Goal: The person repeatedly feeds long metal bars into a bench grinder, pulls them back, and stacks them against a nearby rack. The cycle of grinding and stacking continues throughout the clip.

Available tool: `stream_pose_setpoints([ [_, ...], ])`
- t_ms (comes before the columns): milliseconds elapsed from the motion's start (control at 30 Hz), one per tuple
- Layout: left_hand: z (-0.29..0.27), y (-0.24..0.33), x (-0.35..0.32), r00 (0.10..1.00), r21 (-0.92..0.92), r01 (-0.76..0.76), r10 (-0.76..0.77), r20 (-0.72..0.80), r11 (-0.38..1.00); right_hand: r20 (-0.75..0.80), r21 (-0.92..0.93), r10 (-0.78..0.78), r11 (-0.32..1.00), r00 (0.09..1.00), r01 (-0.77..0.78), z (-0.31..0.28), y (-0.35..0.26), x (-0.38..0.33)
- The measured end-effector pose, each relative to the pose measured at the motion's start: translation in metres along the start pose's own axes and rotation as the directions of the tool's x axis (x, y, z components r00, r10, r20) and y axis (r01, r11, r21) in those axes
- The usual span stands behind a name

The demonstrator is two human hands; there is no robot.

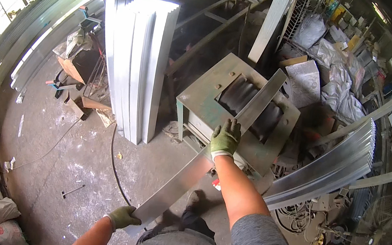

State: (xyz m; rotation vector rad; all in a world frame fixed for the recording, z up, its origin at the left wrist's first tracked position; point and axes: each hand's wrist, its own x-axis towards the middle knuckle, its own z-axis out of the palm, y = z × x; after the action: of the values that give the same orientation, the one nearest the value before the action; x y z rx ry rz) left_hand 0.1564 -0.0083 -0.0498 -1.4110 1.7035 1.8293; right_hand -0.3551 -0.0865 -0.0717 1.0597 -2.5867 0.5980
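Note:
A long, flat metal strip runs slantwise from near my body to the top of a worn greenish machine. Its far part crosses a dark, ribbed roller set in an opening of the machine's top. My left hand, in a pale green work glove, grips the strip's near end. Farther along, my right hand lies on the strip at the machine's near edge, its gloved fingers stretched out and pointing away from me. What lies under the right palm is hidden.
Tall bright metal strips stand stacked left of the machine. More strips lie stacked at the right, near a fan. A black cable crosses the floor. White sacks pile up at the far right.

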Motion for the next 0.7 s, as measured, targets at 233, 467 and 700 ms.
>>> stream_pose_setpoints([
  [233,0.066,0.137,0.02,0.95,0.263,0.129,-0.043,-0.309,0.956,-0.105,-0.046,-0.121,0.992,0.987,0.116,0.031,0.063,0.092],
  [467,0.08,0.185,0.048,0.93,0.295,0.085,0.03,-0.367,0.952,-0.143,-0.011,-0.199,0.98,0.97,0.199,0.038,0.092,0.138],
  [700,0.082,0.129,0.033,0.921,0.227,0.054,0.039,-0.387,0.972,0.007,0.009,-0.135,0.991,0.991,0.135,0.031,0.076,0.089],
])
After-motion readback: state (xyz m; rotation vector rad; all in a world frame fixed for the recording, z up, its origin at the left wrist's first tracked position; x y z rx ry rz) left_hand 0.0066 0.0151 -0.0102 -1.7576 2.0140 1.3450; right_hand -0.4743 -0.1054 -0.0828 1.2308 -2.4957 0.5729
